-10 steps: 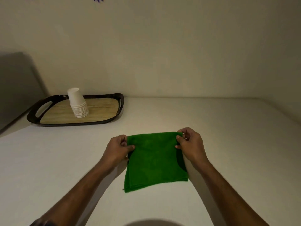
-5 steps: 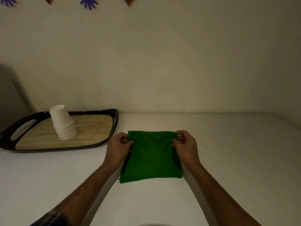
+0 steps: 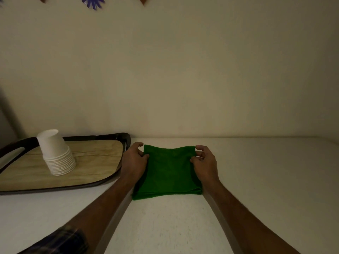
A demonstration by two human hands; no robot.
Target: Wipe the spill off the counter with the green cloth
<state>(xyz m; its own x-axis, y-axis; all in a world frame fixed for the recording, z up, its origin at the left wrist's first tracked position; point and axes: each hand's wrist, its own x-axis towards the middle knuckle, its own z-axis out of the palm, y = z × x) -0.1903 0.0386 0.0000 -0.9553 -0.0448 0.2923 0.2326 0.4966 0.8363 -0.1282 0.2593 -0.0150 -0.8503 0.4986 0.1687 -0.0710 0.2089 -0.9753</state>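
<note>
Green cloth (image 3: 167,171), folded flat near the desk's (image 3: 266,180) far edge beside the tray (image 3: 113,180), far corners pinched by left hand (image 3: 134,159) and right hand (image 3: 204,162); no spill visible, wiping seemingly finished.

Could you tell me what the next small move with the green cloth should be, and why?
Probably draw the folded green cloth back along the counter, pressed flat. The left hand and right hand pinch its far corners near the wall; no spill is visible.
</note>
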